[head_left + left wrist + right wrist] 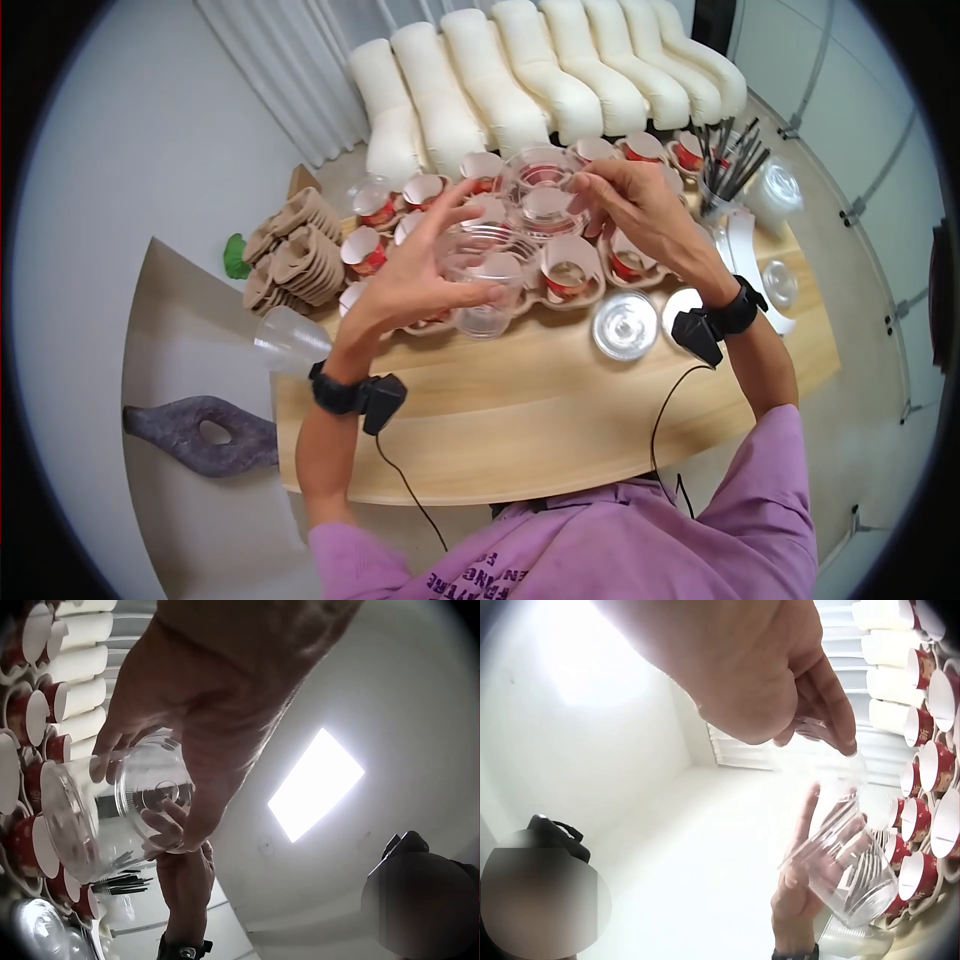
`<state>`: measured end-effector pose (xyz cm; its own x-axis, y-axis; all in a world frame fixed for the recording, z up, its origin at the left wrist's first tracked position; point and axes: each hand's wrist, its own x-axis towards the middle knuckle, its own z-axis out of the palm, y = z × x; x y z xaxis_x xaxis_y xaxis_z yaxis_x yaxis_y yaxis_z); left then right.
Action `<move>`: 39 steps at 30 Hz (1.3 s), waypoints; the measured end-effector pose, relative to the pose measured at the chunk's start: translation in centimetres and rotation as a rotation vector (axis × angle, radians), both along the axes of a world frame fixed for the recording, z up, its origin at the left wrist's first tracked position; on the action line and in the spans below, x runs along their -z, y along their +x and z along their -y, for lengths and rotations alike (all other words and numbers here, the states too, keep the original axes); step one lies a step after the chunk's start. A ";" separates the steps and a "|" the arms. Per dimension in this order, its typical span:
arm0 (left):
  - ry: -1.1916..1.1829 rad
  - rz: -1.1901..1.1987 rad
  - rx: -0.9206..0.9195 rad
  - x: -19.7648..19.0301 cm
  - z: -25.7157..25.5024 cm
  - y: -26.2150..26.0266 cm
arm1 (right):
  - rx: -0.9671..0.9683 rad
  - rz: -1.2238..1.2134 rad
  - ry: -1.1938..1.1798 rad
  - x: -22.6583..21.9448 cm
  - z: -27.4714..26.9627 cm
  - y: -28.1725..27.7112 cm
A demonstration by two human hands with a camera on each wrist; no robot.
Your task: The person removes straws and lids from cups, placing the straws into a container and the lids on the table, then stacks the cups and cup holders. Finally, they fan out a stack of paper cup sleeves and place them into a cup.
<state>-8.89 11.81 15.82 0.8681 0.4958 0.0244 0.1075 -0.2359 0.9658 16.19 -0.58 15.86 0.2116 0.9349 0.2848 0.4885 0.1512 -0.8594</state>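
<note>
In the head view my left hand grips a clear plastic cup, thumb on the near side and fingers around the far side. The left wrist view shows this cup tilted on its side. My right hand pinches a clear round plastic piece by its edge; I cannot tell whether it is a cup or a lid. Both hands are raised over red-and-white paper cups standing in brown cardboard carriers. In the right wrist view, the left hand shows beyond the clear cup.
Stacked cardboard carriers stand at the table's left, near another clear cup. Clear lids lie in front of the paper cups. Black straws stand in a container at the right, beside stacked clear plastic. A cream sofa is behind.
</note>
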 end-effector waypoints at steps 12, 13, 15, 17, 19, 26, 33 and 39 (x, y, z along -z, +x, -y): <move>0.619 0.252 -0.633 2.0 0.6 -13.1 | 0.210 -0.032 -0.404 8.4 10.5 3.7; 0.712 0.216 -0.711 2.1 0.5 -14.6 | 0.265 -0.068 -0.396 8.7 11.2 4.1; 0.827 0.223 -0.824 2.2 0.3 -17.2 | 0.314 -0.055 -0.386 9.3 12.6 5.6; 0.853 0.243 -0.894 2.1 0.5 -18.6 | 0.417 -0.028 -0.368 9.5 13.9 6.9; 0.885 0.260 -0.975 2.5 0.4 -20.2 | 0.457 -0.060 -0.351 10.2 15.1 8.0; 0.752 0.255 -1.156 4.3 -0.1 -23.1 | 0.582 0.133 -0.425 12.1 17.3 8.6; 0.680 0.329 -1.226 5.3 -0.2 -24.2 | 0.569 0.281 -0.358 13.0 17.7 9.6; 0.877 0.163 -1.144 4.6 -0.9 -24.0 | 0.502 0.218 -0.437 9.9 15.0 8.3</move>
